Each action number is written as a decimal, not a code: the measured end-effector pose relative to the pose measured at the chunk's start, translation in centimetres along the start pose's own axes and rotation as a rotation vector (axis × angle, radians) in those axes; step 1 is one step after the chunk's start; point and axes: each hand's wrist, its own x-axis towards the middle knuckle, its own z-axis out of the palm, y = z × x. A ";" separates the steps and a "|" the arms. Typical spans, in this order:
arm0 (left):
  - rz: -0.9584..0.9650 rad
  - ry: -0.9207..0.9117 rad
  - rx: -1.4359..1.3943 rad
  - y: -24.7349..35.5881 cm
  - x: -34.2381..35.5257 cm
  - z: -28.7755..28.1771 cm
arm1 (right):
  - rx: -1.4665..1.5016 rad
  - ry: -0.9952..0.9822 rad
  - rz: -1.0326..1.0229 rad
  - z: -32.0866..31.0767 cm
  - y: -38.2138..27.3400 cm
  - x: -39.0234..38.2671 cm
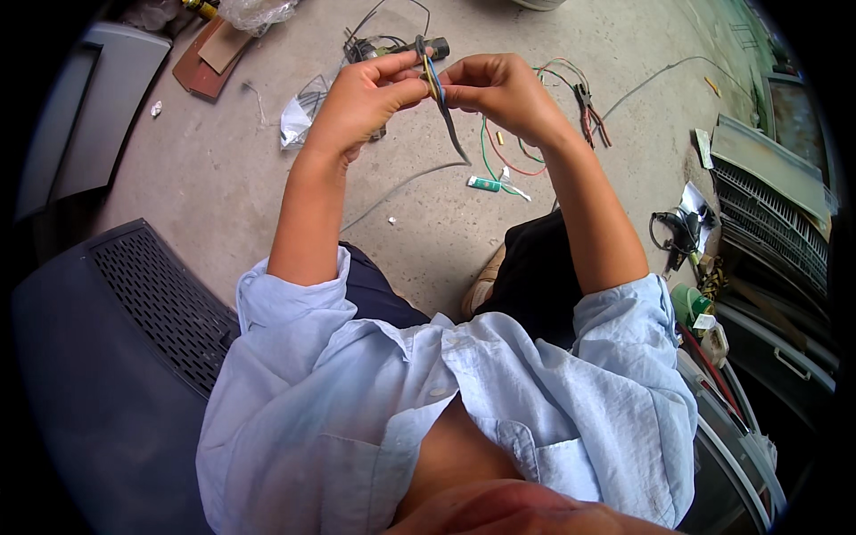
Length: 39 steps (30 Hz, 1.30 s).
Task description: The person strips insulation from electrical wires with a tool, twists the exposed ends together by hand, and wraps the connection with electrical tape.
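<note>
Both hands are raised in front of me over the concrete floor, pinching one grey cable [453, 134]. Yellow-green and blue inner wires [432, 75] show between my fingertips. My left hand [370, 94] closes thumb and fingers on the cable from the left. From the other side, my right hand [504, 94] grips the wires between thumb and forefinger. Below the hands the cable hangs, then runs along the floor toward my feet. Behind the left fingers lies a dark cylindrical tool [428, 49], partly hidden, with loose black wires beside it.
Pliers [587, 116] with red handles lie right, by red and green wires [486, 134]. A small green tube [483, 184] is nearer. Grey panels [111, 98] and a perforated dark casing [165, 285] stand left; stacked grilles [771, 214] and scrap line the right.
</note>
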 end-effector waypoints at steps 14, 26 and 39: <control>0.083 -0.044 0.109 0.0 -0.2 -0.6 | -0.090 0.050 0.047 0.6 -0.4 -0.2; 0.035 -0.017 -0.341 -0.2 0.3 0.6 | -0.095 0.252 -0.015 1.1 0.0 0.0; 0.165 0.171 -0.146 -0.7 0.6 1.4 | -0.328 0.320 -0.135 1.5 -0.8 -0.6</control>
